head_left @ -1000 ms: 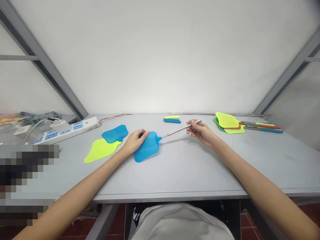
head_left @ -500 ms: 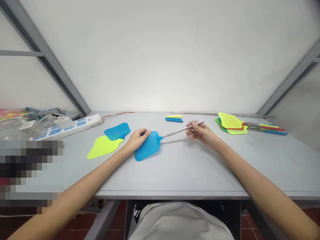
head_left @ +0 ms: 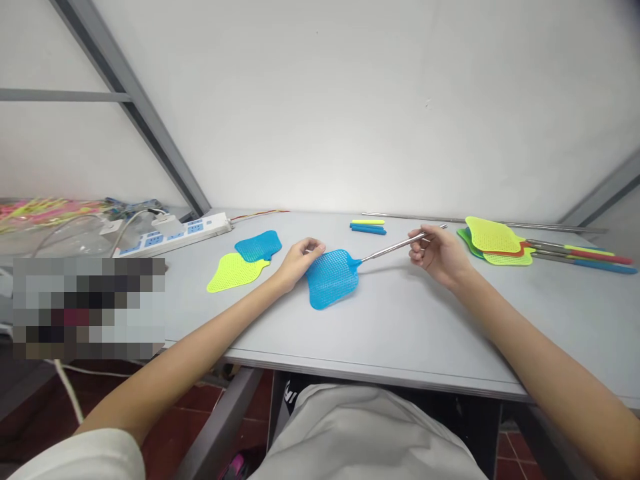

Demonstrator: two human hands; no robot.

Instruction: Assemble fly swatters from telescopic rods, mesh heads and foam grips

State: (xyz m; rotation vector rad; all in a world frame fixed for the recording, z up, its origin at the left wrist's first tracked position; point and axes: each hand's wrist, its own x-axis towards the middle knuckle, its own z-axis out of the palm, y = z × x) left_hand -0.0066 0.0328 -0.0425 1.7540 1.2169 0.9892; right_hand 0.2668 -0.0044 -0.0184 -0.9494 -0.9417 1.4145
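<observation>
Blue perforated plastic swatter head (head_left: 334,280), midway along the grey worktop (head_left: 400,340), is pinched by the left hand (head_left: 301,262); the right hand (head_left: 438,253) grasps its silver metal rod (head_left: 395,247) (adjusting, seemingly), needing steady alignment next.

In front of me, a blue swatter head (head_left: 334,280), its broad plastic face full of small holes, sits around the middle of the surface (head_left: 380,333), its wide end to the left. It narrows on the right to a short solid neck (head_left: 355,264), joined there to a silvery metal rod (head_left: 393,249). The rod, thinner beside the neck and thicker beyond, slants up toward the far right, clear of the surface.
</observation>
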